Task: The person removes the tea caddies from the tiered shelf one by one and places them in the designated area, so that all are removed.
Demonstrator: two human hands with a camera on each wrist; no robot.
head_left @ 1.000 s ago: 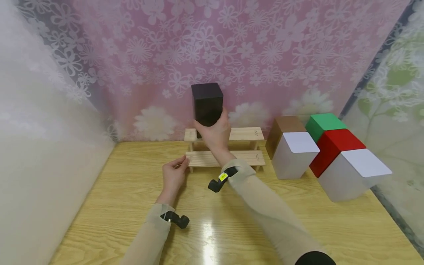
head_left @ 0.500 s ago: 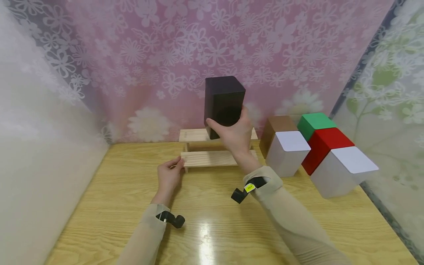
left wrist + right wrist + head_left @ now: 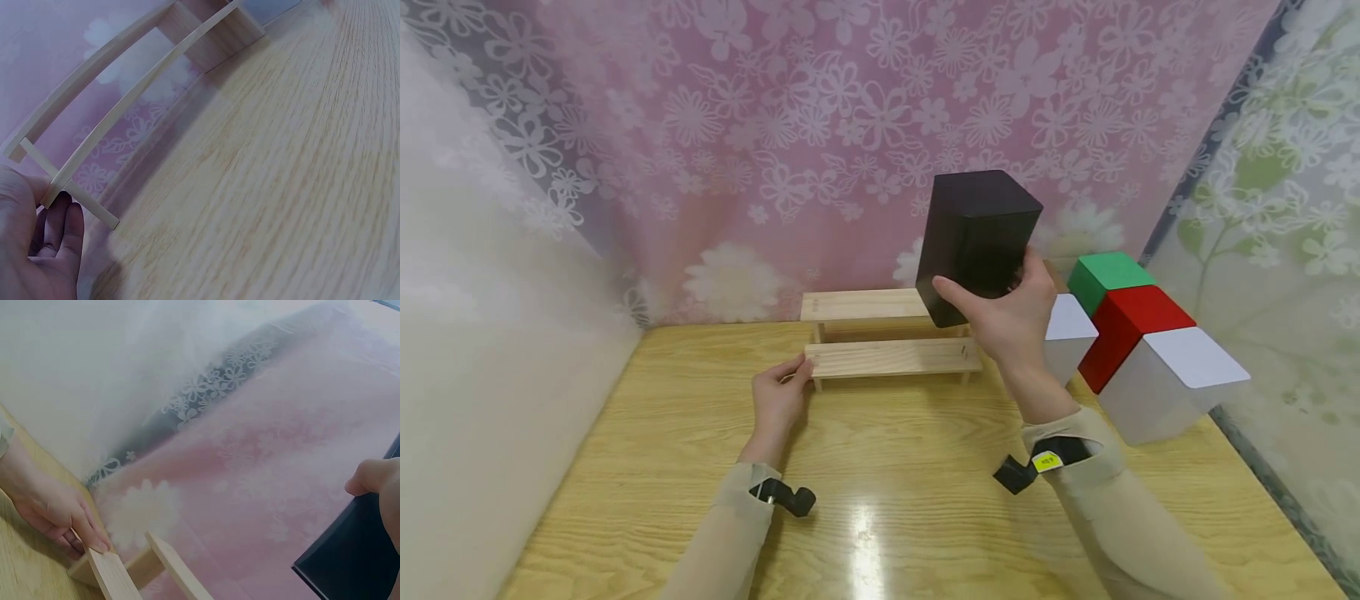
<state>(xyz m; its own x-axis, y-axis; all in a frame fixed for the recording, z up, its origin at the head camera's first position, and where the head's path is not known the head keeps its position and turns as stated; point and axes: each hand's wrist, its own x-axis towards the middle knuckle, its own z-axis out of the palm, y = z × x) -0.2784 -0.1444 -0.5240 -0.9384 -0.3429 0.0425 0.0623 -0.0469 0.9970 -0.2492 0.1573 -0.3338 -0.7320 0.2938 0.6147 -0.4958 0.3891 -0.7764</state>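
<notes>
In the head view, my right hand (image 3: 1011, 321) grips a black box (image 3: 977, 237) by its lower part, thumb on the near left side and fingers round the right. The box is held tilted, in front of the right end of a two-step wooden rack (image 3: 891, 358). My left hand (image 3: 778, 400) pinches the left end of the rack's lower step. The left wrist view shows the thumb above the step's board (image 3: 119, 119) and the fingers below. Part of the black box (image 3: 356, 550) and the thumb on it appear in the right wrist view.
On the right of the wooden table (image 3: 647, 467) stand a green box (image 3: 1108, 275), a red box (image 3: 1131, 329) and two white boxes, the nearer white box (image 3: 1198, 358) frontmost. A brown box is mostly hidden behind my right hand. A pink floral curtain (image 3: 820, 125) hangs behind the rack.
My right hand has lifted the black box off the rack's upper step and carried it to the right, tilting it. The left hand keeps its pinch on the rack.
</notes>
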